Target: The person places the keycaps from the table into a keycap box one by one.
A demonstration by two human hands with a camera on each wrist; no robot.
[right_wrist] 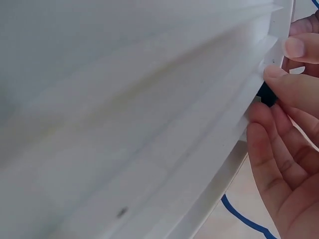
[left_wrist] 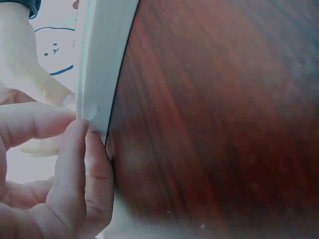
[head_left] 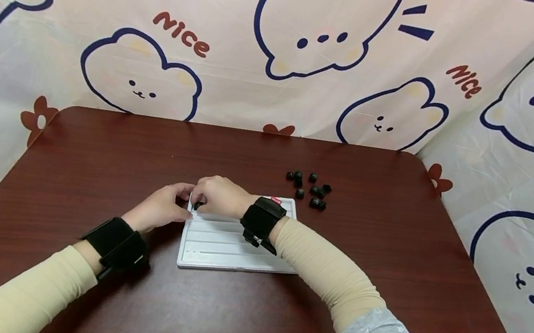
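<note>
A shallow white tray with raised parallel ridges lies on the table, slightly turned. At its far left corner my right hand pinches a small black block between thumb and fingertips, down at the tray's surface. In the right wrist view most of this block is hidden by the fingers. My left hand holds the tray's left edge near that same corner, thumb and fingers bent about the rim. The left wrist view shows these fingertips right against the tray's white side.
Several small black blocks lie scattered on the brown table, beyond the tray's far right corner. A small red label sits on the tray's far edge. Patterned cloth hangs behind the table and along its sides.
</note>
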